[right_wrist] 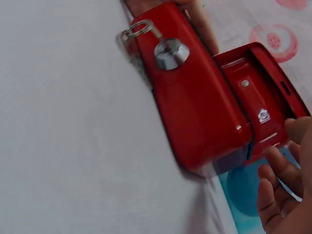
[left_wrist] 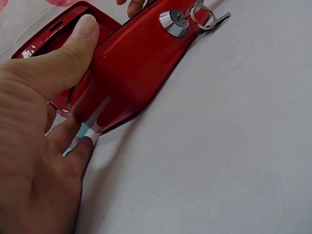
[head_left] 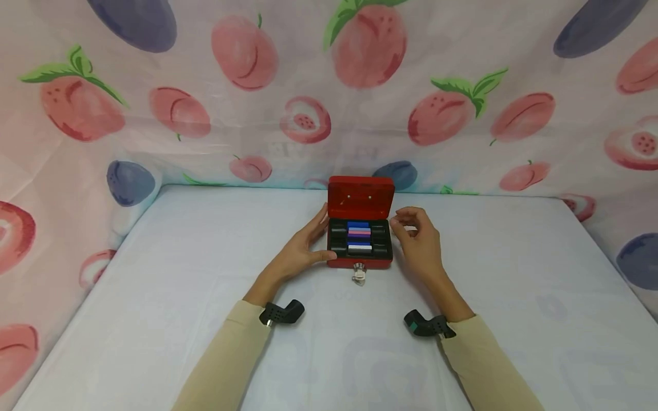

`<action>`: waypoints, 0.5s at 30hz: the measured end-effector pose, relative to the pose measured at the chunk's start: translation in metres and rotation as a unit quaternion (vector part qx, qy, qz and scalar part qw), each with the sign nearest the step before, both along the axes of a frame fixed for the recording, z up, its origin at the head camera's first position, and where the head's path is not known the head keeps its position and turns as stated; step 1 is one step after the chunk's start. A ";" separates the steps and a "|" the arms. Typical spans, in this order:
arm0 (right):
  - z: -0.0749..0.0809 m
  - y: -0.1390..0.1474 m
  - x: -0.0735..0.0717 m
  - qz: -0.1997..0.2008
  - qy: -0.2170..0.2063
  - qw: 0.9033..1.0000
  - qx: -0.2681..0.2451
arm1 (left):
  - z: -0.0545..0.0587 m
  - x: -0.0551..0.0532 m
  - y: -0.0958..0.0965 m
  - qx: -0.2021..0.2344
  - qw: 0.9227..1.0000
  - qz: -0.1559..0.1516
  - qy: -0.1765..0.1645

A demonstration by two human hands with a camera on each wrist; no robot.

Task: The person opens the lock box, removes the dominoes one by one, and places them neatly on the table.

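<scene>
A small red cash box (head_left: 360,264) stands with its lid (head_left: 361,197) raised. Inside, a black tray (head_left: 381,240) holds several short coloured bars (head_left: 358,232) in blue, pink, purple and white. Keys (head_left: 359,276) hang from the round front lock (left_wrist: 174,23). My left hand (head_left: 298,254) steadies the box from the left, its thumb over the front corner and its fingers along the side, as the left wrist view also shows. Beside the lid's right edge, my right hand (head_left: 420,242) has its fingers loosely bent with nothing in them; its fingertips come close to the lid.
A white cloth (head_left: 169,319) covers the table beneath the box. Behind it hangs a fruit-patterned curtain (head_left: 360,114), which meets the table's back edge just past the lid. Each wrist wears a black camera mount (head_left: 280,314).
</scene>
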State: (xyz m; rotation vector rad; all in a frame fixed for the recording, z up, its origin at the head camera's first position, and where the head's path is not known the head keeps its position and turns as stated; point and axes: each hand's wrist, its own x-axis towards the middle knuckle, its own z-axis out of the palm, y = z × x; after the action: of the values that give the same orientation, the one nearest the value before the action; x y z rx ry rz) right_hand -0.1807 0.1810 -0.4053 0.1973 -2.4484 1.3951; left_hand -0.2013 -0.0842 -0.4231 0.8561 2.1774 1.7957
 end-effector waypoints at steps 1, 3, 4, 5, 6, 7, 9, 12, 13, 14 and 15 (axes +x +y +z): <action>0.002 -0.002 0.000 0.001 0.004 1.000 0.004 | 0.000 0.000 0.000 0.002 1.000 0.000 0.000; 0.006 -0.005 -0.001 0.020 0.011 1.000 0.020 | 0.000 -0.001 -0.001 0.002 1.000 0.002 0.003; 0.008 -0.006 -0.001 0.035 0.013 0.999 0.030 | 0.000 -0.001 -0.001 0.000 1.000 0.005 0.002; 0.009 -0.007 -0.001 0.052 0.014 0.998 0.039 | 0.000 -0.001 -0.001 0.000 1.000 0.006 0.001; 0.011 -0.007 -0.002 0.067 0.015 0.997 0.047 | -0.004 -0.003 -0.002 0.000 1.000 0.007 0.001; 0.012 -0.008 -0.002 0.077 0.016 0.995 0.060 | -0.008 -0.004 -0.001 -0.004 1.000 0.010 0.000; 0.014 -0.009 -0.004 0.097 0.016 0.993 0.072 | -0.009 -0.004 -0.001 -0.007 1.000 0.013 -0.005; 0.013 -0.012 -0.008 0.112 0.016 0.990 0.085 | -0.009 -0.003 0.000 -0.011 1.000 0.016 -0.012; 0.013 -0.014 -0.010 0.114 0.017 0.990 0.086 | -0.009 -0.003 0.000 -0.013 1.000 0.017 -0.014; 0.012 -0.015 -0.010 0.117 0.016 0.990 0.082 | -0.008 -0.003 0.000 -0.013 1.000 0.017 -0.016; 0.011 -0.017 -0.011 0.119 0.014 0.990 0.080 | -0.008 -0.002 0.000 -0.012 1.000 0.017 -0.017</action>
State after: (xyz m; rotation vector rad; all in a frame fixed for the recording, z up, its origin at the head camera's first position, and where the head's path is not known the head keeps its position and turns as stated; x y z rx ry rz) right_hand -0.1915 0.1644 -0.3945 0.5581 -2.5807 1.2737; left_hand -0.2036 -0.0844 -0.4306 0.7837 2.2013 1.7810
